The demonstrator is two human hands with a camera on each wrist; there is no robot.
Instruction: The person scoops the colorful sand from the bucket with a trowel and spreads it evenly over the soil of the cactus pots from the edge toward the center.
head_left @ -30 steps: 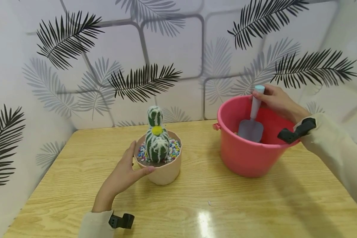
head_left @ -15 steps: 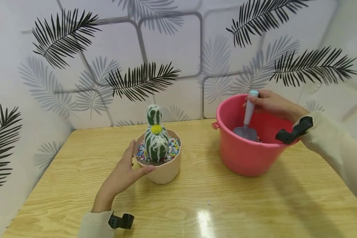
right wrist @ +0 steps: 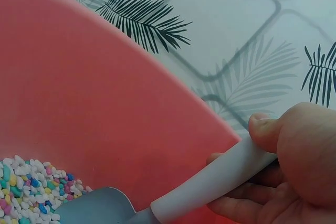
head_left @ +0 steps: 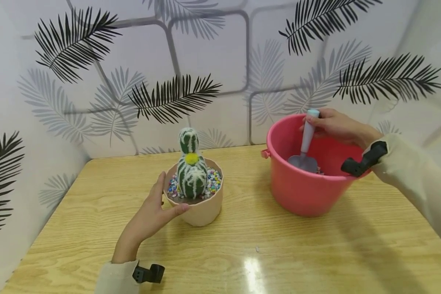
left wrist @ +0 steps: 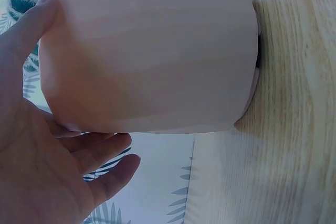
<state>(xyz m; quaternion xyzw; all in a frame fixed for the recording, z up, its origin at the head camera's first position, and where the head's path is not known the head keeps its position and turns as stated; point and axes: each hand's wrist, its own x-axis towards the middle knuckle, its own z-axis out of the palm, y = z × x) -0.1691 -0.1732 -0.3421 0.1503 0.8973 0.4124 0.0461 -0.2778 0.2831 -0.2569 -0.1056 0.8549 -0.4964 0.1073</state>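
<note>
My left hand [head_left: 147, 222] holds the rim of a beige flowerpot [head_left: 204, 213], thumb on the near side and fingers round the left. In the pot stands a knitted-looking green and white cactus [head_left: 192, 179] with a yellow flower, amid colourful pebbles [head_left: 215, 179]. My right hand [head_left: 339, 126] grips the pale handle of a garden trowel [head_left: 308, 134] inside a pink bucket [head_left: 301, 196]. The right wrist view shows the trowel's grey blade [right wrist: 100, 206] reaching into a heap of colourful pebbles [right wrist: 31, 187]; its tip is hidden among them.
Pot and bucket stand apart on a light wooden table [head_left: 235, 232]. A small pale pebble [head_left: 257, 249] lies near the front. Behind rises a wall [head_left: 213, 53] with a leaf pattern, close to the bucket's back.
The trowel has gone lower into the bucket, its handle tilting and shifting slightly left with my right hand. My left hand keeps its place on the flowerpot.
</note>
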